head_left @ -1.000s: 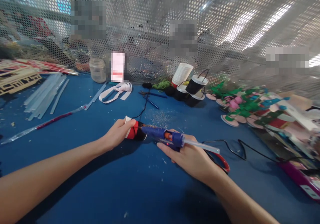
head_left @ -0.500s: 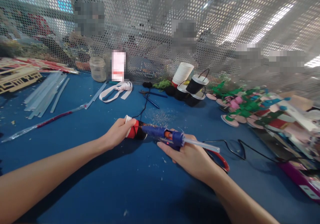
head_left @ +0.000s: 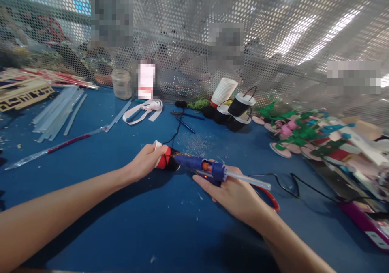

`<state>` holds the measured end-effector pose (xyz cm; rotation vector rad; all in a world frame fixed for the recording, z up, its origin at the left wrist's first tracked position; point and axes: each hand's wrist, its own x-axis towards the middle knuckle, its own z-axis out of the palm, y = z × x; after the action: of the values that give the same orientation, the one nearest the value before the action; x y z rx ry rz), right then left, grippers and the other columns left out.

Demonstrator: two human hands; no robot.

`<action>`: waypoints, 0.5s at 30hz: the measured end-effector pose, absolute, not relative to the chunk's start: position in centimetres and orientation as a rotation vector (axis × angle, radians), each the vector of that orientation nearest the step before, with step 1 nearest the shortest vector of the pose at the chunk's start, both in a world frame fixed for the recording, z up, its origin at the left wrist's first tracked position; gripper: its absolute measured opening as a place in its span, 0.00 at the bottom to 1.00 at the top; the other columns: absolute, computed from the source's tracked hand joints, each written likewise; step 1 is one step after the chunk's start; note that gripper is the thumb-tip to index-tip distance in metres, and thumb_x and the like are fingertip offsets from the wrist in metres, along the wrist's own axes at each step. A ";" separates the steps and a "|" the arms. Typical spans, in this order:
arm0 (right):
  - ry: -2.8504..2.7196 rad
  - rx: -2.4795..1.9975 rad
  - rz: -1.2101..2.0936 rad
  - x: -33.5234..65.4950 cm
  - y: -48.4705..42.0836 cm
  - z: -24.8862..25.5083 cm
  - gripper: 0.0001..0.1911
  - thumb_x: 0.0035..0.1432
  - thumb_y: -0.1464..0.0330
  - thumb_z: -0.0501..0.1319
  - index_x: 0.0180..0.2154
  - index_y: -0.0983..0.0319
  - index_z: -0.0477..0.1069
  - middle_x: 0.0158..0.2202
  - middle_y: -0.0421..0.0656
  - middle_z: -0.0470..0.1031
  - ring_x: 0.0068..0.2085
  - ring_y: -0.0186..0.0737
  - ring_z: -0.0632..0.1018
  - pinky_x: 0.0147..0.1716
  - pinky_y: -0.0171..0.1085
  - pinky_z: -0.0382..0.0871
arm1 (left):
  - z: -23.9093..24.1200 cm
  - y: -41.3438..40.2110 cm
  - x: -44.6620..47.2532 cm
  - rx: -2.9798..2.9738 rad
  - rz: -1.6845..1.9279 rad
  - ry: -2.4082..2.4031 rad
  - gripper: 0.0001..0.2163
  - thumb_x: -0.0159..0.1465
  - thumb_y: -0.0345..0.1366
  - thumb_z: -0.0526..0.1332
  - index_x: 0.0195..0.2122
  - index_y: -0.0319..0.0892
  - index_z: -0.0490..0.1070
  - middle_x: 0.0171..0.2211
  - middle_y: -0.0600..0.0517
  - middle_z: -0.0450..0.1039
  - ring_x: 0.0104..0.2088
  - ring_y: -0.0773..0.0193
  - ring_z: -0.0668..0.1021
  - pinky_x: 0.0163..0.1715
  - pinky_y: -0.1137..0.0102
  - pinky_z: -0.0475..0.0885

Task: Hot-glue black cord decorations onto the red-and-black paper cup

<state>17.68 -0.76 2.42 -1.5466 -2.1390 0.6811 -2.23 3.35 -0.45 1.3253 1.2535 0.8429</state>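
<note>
My left hand (head_left: 147, 160) is closed round a small paper cup (head_left: 165, 161), tipped on its side, red with black yarn wound over part of it and a white rim to the left. A strand of black yarn (head_left: 174, 137) runs from the cup to a dark ball behind. In my right hand (head_left: 232, 192) is a blue hot glue gun (head_left: 194, 163), its small red light lit. A clear glue stick (head_left: 252, 180) juts from its back end. The gun's nozzle points at the yarn-covered side of the cup; whether they touch I cannot tell.
Red-handled scissors (head_left: 270, 198) lie partly under my right wrist. Further back are stacked white cups (head_left: 225, 90), black-wrapped cups (head_left: 241, 104), white ribbon (head_left: 142, 112) and a jar (head_left: 121, 84). Glue sticks (head_left: 57, 112) lie left, felt flowers (head_left: 291, 133) and a purple power strip (head_left: 363, 224) right.
The whole view has shifted slightly, so things appear a little further right. Both hands keep their hold on the cup and the glue gun, with hardly any movement between them.
</note>
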 end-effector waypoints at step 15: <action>-2.218 -1.459 0.559 17.7 -1.0 2.5 0.14 0.51 0.62 0.55 0.18 0.60 0.59 0.16 0.37 0.66 0.18 0.31 0.68 0.17 0.29 0.61 | -0.5 3.4 -2.1 1.313 0.834 1.275 0.13 0.52 0.42 0.50 0.20 0.38 0.65 0.14 0.56 0.60 0.17 0.70 0.63 0.18 0.74 0.54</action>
<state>17.73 -1.00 2.52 -1.4587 -2.2177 0.5593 -2.14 3.41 -0.47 1.3131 1.2747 0.8337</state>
